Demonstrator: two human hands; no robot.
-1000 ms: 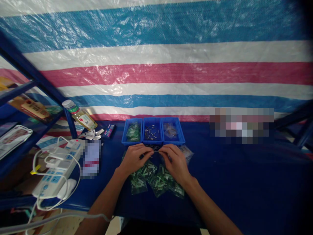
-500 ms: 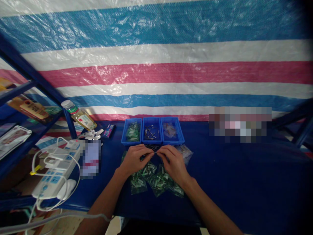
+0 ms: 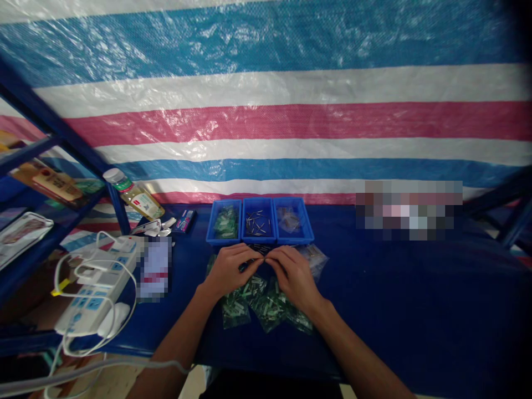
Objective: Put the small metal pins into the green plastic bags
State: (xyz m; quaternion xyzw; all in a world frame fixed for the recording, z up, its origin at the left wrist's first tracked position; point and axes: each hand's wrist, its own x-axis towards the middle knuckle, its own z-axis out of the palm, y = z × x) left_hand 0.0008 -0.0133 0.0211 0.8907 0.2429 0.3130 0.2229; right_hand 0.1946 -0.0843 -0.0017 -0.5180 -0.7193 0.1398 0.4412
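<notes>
My left hand and my right hand meet fingertip to fingertip, both pinched; whatever lies between them is too small to name. Just beyond are three joined blue bins: the left bin holds green packets, the middle bin thin dark metal pins, the right bin small clear packets. Under and in front of my hands lie several clear bags of green pieces. A clear bag sits beyond my right hand, and more dark pins show behind my fingertips.
On the left are a white power strip with looped cables, a bottle, a small dark box and a blurred-out item. A blue metal frame rises there. Striped sheeting hangs behind the blue table.
My fingertips have come closer together, and the small light-coloured piece that showed between them is now hidden. The bins and bags have stayed in place.
</notes>
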